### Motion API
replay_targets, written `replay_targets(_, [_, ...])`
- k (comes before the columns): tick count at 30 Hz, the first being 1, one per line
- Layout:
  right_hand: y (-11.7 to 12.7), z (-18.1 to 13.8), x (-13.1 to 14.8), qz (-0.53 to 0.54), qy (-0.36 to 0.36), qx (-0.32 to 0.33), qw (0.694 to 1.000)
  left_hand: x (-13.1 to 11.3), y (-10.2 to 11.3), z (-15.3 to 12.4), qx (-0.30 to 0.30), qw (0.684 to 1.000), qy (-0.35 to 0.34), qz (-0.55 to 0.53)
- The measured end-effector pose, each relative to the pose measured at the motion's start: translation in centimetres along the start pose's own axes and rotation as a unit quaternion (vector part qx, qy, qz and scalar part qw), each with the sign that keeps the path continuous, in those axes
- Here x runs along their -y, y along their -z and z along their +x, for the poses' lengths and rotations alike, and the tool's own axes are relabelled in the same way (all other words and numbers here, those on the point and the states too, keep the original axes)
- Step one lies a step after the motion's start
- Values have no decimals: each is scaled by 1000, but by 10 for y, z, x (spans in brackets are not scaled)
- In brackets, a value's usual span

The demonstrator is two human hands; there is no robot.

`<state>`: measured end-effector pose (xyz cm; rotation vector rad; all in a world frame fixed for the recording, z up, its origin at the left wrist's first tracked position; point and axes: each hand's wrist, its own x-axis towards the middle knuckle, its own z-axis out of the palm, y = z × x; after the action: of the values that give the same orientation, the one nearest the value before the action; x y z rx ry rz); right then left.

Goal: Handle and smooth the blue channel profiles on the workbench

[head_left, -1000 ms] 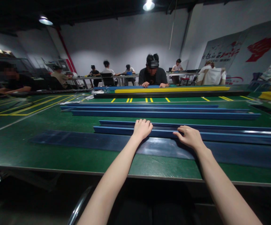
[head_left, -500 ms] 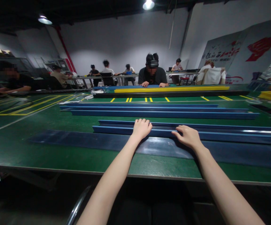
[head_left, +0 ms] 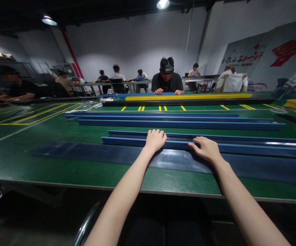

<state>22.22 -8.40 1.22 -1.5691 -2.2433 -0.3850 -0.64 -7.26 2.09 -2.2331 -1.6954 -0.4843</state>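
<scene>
A long blue channel rail (head_left: 127, 141) lies across the green table (head_left: 61, 167), its near edge over a dark blue plastic sheet (head_left: 91, 153). My left hand (head_left: 155, 140) rests on the rail with its fingers curled over the top edge. My right hand (head_left: 206, 149) sits a little to the right, fingers bent and gripping the same rail's near edge. A second blue rail (head_left: 240, 138) runs just behind it.
Several more blue rails (head_left: 178, 123) lie further back. A yellow rail (head_left: 189, 97) and a black one (head_left: 189, 103) sit before a person (head_left: 166, 80) working opposite. Other people sit at the left and back. A chair frame (head_left: 85, 225) is below the table edge.
</scene>
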Motion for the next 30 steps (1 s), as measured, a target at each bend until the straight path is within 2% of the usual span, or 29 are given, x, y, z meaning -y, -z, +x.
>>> replay_targets(30, [-2, 1, 0, 4, -3, 1, 1000, -1, 1, 0, -1, 1000, 3, -7])
